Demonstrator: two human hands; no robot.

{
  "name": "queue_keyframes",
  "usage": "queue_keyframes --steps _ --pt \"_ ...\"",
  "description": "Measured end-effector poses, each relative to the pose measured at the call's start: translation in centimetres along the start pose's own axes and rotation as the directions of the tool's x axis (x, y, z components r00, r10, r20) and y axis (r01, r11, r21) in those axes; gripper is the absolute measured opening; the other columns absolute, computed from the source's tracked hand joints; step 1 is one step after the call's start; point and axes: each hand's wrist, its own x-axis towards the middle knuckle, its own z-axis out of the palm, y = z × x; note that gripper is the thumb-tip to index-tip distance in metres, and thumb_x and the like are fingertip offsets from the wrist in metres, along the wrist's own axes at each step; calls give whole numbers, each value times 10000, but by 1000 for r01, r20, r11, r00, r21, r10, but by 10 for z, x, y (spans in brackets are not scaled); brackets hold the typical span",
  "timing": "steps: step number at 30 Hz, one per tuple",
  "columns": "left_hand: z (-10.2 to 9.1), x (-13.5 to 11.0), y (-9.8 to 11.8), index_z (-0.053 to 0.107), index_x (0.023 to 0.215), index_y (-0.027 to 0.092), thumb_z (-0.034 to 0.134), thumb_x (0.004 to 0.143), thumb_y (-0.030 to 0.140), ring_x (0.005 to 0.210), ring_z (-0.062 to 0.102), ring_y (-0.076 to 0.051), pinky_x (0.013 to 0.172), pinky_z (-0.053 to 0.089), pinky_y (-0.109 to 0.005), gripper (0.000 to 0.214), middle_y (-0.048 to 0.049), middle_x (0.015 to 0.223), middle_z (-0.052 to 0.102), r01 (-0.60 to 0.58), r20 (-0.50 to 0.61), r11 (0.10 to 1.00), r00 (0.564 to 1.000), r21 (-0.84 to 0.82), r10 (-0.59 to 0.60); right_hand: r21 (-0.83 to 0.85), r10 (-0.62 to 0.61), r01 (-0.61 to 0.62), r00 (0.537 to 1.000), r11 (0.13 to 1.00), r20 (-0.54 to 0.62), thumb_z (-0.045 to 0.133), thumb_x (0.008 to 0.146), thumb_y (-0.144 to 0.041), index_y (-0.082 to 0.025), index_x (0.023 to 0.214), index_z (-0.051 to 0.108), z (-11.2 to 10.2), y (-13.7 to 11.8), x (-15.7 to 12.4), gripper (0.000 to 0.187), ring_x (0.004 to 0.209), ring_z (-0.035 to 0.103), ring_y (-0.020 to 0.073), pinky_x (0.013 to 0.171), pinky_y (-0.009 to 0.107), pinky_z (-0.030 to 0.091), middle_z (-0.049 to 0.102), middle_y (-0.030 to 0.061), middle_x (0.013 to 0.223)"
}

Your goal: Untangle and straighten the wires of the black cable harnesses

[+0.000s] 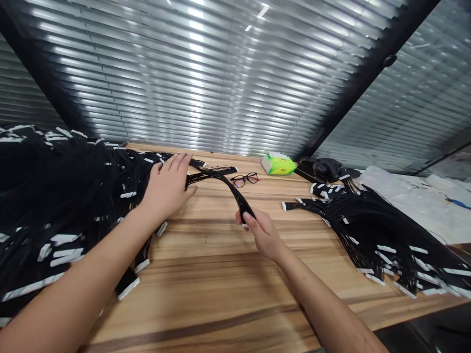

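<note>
From the head camera, the person's left hand is lying palm down with its fingers spread, pressing on a loose strand of black cables at the edge of a large heap of black wires with white tabs; it is not visibly closing around anything, and the strand is passing out from under its thumb side. The right hand is gripping the far part of that strand, pinching it between thumb and fingers; the strand is arching up in a curve between the two hands, above the wooden desk, and a small white tab is poking out just below the right hand's grip. The heap is spreading over the desk's left side and is hanging past its near edge, with the left forearm lying across it; a second pile of black wires with white tabs is sitting on the right side of the desk, well apart from the right hand. Black-framed glasses are lying folded open near the far edge, just beyond the strand; a green tissue packet is sitting further right, beside a dark crumpled object; slatted window blinds are filling the background.
</note>
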Motion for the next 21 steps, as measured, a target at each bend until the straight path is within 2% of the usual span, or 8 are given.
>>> queue_keyframes --steps 2,3,6,9,13,15,18,21 --pt "-12 9 -13 735 1082 229 760 711 279 1498 331 -383 1270 -49 -550 375 -107 1343 661 60 78 998 995 16 -61 129 -24 37 994 991 -102 501 932 -603 -226 716 614 -1 -5 0 449 603 422 164 617 324 325 475 -12 629" --pt "-15 11 -16 765 902 226 772 713 329 1426 429 -412 1266 11 -576 215 -109 1139 744 99 131 995 987 -14 -97 204 -13 49 984 978 -176 524 914 -612 -227 707 610 0 -7 0 446 586 407 161 607 325 320 464 -16 613" --pt "-8 7 -13 776 745 233 737 754 523 1229 606 -393 1235 252 -524 293 -95 948 772 184 299 968 946 -171 -127 430 104 19 960 903 -261 609 853 -610 -221 701 623 2 -6 5 418 550 393 146 590 319 318 476 -27 582" --pt "20 -6 3 779 1042 256 568 855 645 1242 629 -298 1166 405 -403 481 -74 1225 736 293 442 863 892 -412 -91 531 229 -202 973 823 16 655 816 -611 -192 786 694 6 -3 9 422 579 490 153 627 313 375 585 -8 595" --pt "55 -25 20 732 1162 180 481 932 531 1280 622 -276 1146 444 -417 489 -129 1325 684 509 597 654 795 -559 -108 407 327 -471 868 783 374 632 808 -659 -143 946 744 8 -1 10 546 757 680 218 714 330 451 771 91 789" --pt "62 -31 23 734 1143 170 456 952 504 1227 654 -271 1130 462 -427 475 -136 1299 697 573 634 574 764 -585 -116 352 359 -499 847 792 392 608 812 -682 -148 918 732 7 -1 9 559 793 715 231 691 316 457 793 111 827" --pt "64 -34 22 728 1151 165 402 980 516 1165 683 -267 1099 489 -438 508 -134 1275 709 626 661 487 740 -609 -123 312 342 -449 875 837 342 617 830 -654 -167 880 714 5 -5 8 500 837 738 226 691 295 463 801 100 815" --pt "68 -36 22 736 1142 176 444 976 512 1213 656 -256 1156 438 -412 475 -104 1266 718 619 652 453 751 -642 -101 358 311 -488 837 796 449 623 837 -641 -157 947 741 4 -11 5 510 863 757 229 706 296 498 808 114 874"
